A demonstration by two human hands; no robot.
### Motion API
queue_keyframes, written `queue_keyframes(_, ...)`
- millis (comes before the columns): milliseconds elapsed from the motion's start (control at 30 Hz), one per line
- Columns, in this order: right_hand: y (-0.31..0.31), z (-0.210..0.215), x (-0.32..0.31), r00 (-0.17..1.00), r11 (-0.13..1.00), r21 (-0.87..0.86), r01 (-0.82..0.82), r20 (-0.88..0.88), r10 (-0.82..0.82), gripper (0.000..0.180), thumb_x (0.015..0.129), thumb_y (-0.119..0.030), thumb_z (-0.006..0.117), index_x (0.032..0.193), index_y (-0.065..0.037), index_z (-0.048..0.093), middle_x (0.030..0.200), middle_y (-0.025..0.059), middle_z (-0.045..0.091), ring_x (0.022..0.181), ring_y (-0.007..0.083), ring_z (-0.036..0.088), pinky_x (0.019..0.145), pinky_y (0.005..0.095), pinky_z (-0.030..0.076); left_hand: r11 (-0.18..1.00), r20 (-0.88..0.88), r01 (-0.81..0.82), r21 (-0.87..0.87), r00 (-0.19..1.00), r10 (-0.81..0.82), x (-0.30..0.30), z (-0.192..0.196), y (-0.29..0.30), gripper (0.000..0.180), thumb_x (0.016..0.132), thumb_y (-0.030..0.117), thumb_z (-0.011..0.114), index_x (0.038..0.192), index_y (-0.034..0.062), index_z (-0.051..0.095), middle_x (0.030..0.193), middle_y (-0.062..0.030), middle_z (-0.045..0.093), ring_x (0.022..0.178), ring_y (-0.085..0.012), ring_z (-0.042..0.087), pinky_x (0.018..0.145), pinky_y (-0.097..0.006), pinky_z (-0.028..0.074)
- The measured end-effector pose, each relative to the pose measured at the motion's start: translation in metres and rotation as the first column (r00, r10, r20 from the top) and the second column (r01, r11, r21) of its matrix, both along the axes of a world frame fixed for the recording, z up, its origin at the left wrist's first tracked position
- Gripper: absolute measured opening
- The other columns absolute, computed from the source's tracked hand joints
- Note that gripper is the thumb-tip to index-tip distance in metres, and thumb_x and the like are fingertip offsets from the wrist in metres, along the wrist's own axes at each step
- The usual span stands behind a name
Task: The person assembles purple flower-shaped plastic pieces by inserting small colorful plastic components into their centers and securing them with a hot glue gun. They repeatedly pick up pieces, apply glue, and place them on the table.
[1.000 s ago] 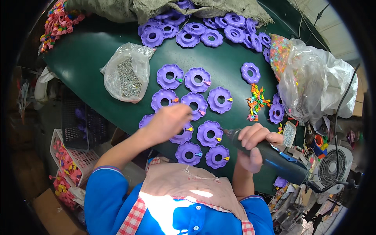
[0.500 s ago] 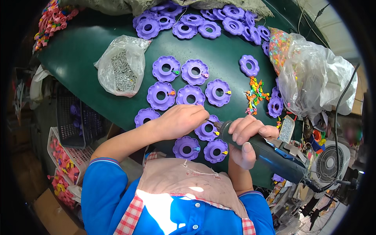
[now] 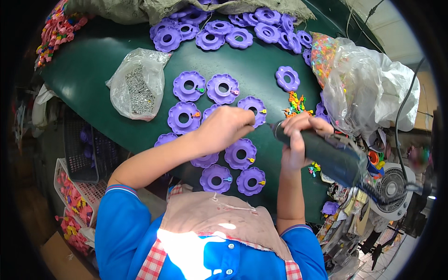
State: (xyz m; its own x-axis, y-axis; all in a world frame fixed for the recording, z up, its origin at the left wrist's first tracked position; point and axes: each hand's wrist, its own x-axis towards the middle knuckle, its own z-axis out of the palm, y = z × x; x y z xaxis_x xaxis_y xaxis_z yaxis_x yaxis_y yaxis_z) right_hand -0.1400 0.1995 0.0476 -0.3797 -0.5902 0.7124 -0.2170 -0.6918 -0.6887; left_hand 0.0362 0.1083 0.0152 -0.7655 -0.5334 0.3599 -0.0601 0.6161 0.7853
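My right hand (image 3: 298,140) is wrapped round a dark electric screwdriver (image 3: 333,158), its tip pointing left toward my other hand. My left hand (image 3: 228,125) has its fingers pinched together, a little blurred; whatever they hold is too small to make out. It hovers over the purple flower-shaped rings, its fingertips next to a ring with a yellow clip (image 3: 252,103). Beneath the hand and wrist, other rings are partly covered. Rings with small coloured clips lie around it, such as one with an orange clip (image 3: 176,122) and one with a blue clip (image 3: 215,186).
A clear bag of small metal screws (image 3: 140,88) stands at the left. Loose coloured clips (image 3: 295,105) lie by a single purple ring (image 3: 287,78) on the right. Beyond are a large plastic bag (image 3: 359,84), a pile of purple rings (image 3: 219,35) and a fan (image 3: 389,186).
The screwdriver has pulled up and away from the ring it was over, its tip now apart from the rings. My left hand has moved farther from me. The view has shifted slightly.
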Motion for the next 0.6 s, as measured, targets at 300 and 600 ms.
queue_keyframes(300,-0.024,-0.025,-0.023,0.997,0.998,0.019,0.067,0.039,-0.068,0.040,0.087,0.001,0.069,0.121,0.000,0.049,0.073,0.0091,0.060,0.063,0.0199,0.060,0.063,0.0381,0.057,0.955,0.190,0.098,0.281,0.969,-0.155,-0.041,-0.016,-0.039,0.016,0.095,0.005,0.063,0.099,-0.0062,0.074,0.076,-0.0180,0.075,0.064,-0.0244,0.075,0.063,-0.036,0.060)
queue_keyframes(600,-0.036,-0.037,-0.038,0.996,0.994,0.074,-0.078,0.047,0.075,0.035,0.086,-0.002,0.069,0.115,0.001,0.050,0.074,0.0095,0.060,0.064,0.0194,0.060,0.063,0.0364,0.056,0.974,0.262,0.154,0.169,0.945,-0.195,-0.059,-0.034,-0.040,0.013,0.091,0.010,0.070,0.091,-0.0033,0.072,0.071,-0.0153,0.071,0.060,-0.0262,0.072,0.060,-0.040,0.056)
